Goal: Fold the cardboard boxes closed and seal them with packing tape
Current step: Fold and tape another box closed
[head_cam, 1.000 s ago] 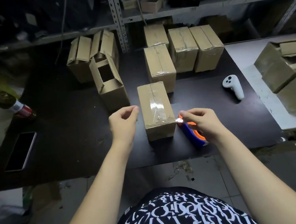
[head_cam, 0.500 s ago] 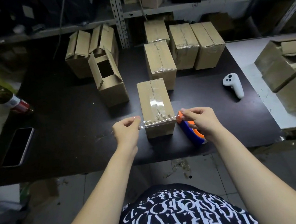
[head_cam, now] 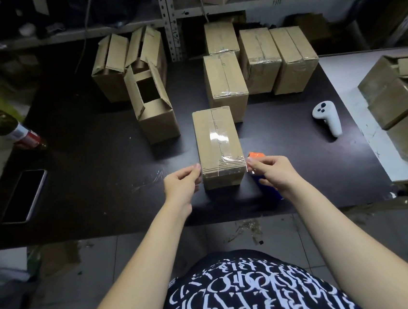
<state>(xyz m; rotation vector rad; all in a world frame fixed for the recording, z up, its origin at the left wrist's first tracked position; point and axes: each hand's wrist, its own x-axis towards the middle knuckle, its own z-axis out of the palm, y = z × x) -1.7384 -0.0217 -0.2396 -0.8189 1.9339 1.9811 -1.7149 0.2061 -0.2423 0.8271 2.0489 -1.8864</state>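
Boxes (head_cam: 225, 81) stand sealed behind, an open box (head_cam: 152, 104) to the left and a tape dispenser (head_cam: 256, 155) partly under my right hand (head_cam: 272, 169), while the closed box (head_cam: 218, 142) near the table (head_cam: 98, 165) front edge runs lengthwise away from me, my left hand (head_cam: 181, 184) and right pinching a tape strip (head_cam: 224, 162) across its near end.

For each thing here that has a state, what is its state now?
near box: closed, taped along the top seam.
tape strip: stretched across the box's near end, held at both ends.
left hand: pinches the strip's left end.
right hand: pinches the strip's right end.
open box: flaps up, unsealed.
phone: screen dark.
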